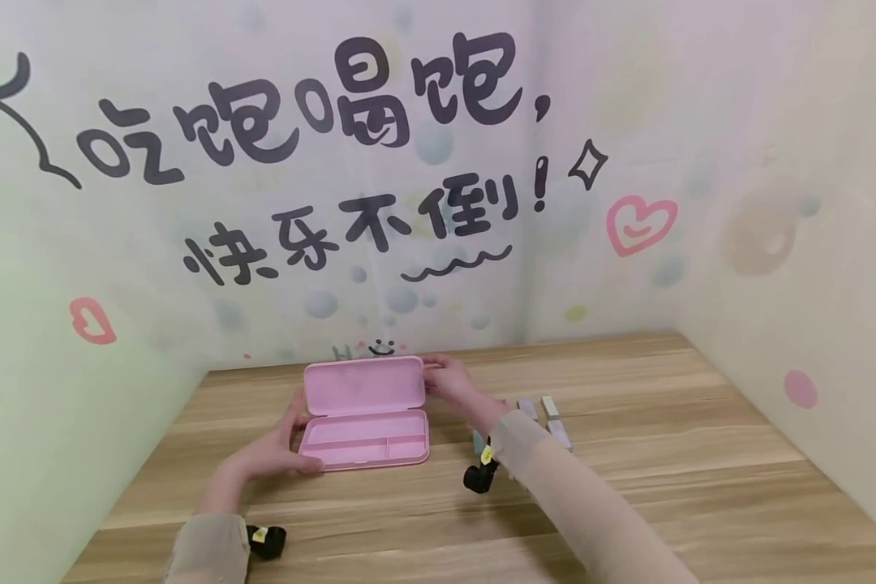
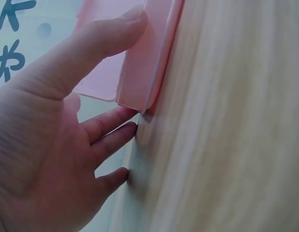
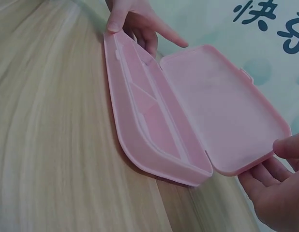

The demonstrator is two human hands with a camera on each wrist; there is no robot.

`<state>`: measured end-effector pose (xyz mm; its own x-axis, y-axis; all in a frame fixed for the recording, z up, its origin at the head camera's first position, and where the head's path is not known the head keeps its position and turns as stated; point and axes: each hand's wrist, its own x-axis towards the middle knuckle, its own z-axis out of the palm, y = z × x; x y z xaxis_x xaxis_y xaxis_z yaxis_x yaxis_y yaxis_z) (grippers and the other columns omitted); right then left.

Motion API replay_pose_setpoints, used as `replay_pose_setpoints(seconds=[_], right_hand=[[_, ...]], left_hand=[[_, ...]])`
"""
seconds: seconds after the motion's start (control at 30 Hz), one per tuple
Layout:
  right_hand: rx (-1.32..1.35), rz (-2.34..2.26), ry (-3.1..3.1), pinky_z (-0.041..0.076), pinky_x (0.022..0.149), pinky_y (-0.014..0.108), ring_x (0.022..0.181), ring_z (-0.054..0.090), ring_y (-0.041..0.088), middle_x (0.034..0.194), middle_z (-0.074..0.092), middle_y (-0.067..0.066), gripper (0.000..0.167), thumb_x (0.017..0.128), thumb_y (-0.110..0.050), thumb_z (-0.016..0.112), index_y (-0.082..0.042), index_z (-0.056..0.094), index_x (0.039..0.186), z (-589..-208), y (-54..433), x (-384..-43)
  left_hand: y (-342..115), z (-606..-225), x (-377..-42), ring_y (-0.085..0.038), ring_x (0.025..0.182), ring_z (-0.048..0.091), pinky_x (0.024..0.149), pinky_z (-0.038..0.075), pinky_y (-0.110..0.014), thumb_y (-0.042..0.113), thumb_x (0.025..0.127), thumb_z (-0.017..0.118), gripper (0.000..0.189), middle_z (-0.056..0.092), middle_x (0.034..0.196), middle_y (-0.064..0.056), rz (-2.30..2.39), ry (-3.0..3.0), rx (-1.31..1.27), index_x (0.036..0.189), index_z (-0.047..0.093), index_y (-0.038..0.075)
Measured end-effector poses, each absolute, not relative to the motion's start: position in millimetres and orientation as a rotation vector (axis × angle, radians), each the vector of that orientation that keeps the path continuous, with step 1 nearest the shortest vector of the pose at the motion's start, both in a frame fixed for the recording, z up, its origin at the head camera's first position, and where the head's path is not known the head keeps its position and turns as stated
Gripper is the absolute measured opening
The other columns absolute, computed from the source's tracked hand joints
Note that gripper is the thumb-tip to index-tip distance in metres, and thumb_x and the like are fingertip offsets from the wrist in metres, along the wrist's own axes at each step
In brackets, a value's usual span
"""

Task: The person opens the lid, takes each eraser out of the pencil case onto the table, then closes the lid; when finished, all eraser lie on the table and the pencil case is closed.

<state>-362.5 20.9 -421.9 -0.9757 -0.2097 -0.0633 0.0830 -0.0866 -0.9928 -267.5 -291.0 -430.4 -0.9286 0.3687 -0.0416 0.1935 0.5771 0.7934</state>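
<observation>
A pink pencil case (image 1: 365,466) lies on the table with its lid (image 1: 365,388) swung up at the back. Inside its base, low dividers (image 3: 143,100) form a few compartments, with nothing in them. My left hand (image 1: 273,454) holds the left end of the base, thumb on the front corner and fingers spread along the end toward the hinge. At the opposite end my right hand (image 1: 456,385) pinches the side edge of the raised lid between thumb and fingers, as the right wrist view shows.
Several small pale blocks lie right of the case, among them a white one (image 1: 550,406) and a lavender one (image 1: 559,435); my right forearm partly covers others. A printed wall (image 1: 423,316) stands behind the wooden table (image 1: 380,519), with side walls left and right.
</observation>
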Motion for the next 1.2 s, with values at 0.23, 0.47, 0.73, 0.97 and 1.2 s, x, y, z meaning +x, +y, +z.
replay_pose_setpoints(seconds=[0.23,0.47,0.73,0.97,1.2], right_hand=[[-0.256,-2.112,1.987,0.051,0.090,0.041,0.097,0.065,0.028,0.116,0.061,0.022,0.035,0.090,0.008,0.057,0.009,0.054,0.125,-416,29,-355],[-0.311,-2.041,2.015,0.050,0.092,0.040,0.100,0.063,0.028,0.114,0.062,0.021,0.031,0.089,0.010,0.053,0.008,0.057,0.120,-414,36,-349],[-0.423,-1.969,1.999,0.048,0.094,0.036,0.104,0.062,0.027,0.111,0.065,0.015,0.026,0.099,-0.009,0.051,0.008,0.062,0.116,-419,43,-340],[-0.540,-1.740,2.182,0.048,0.094,0.037,0.105,0.062,0.020,0.107,0.069,0.005,0.029,0.092,-0.024,0.067,-0.003,0.069,0.112,-416,45,-326],[-0.655,-1.554,2.303,0.048,0.089,0.034,0.102,0.059,0.015,0.112,0.067,0.001,0.029,0.086,-0.028,0.073,-0.010,0.072,0.109,-418,44,-318]], left_hand=[[-290,-430,-267,-0.043,0.131,0.035,0.108,0.020,-0.061,0.019,0.071,0.087,0.136,0.043,0.137,-0.025,1.290,2.609,0.451,0.151,-0.022,0.012],[-289,-428,-263,-0.048,0.130,0.035,0.107,0.022,-0.062,0.018,0.072,0.086,0.127,0.035,0.141,-0.030,1.281,2.601,0.409,0.152,-0.011,0.003],[-292,-431,-267,-0.046,0.125,0.043,0.106,0.030,-0.054,0.017,0.071,0.087,0.117,0.033,0.141,-0.032,1.303,2.570,0.397,0.149,0.000,0.004],[-293,-430,-265,-0.051,0.129,0.035,0.106,0.028,-0.057,0.014,0.074,0.084,0.097,0.036,0.138,-0.034,1.295,2.554,0.503,0.140,0.015,-0.004],[-298,-425,-263,-0.046,0.133,0.032,0.106,0.025,-0.057,0.017,0.077,0.083,0.098,0.036,0.141,-0.030,1.252,2.532,0.492,0.147,0.017,0.006]])
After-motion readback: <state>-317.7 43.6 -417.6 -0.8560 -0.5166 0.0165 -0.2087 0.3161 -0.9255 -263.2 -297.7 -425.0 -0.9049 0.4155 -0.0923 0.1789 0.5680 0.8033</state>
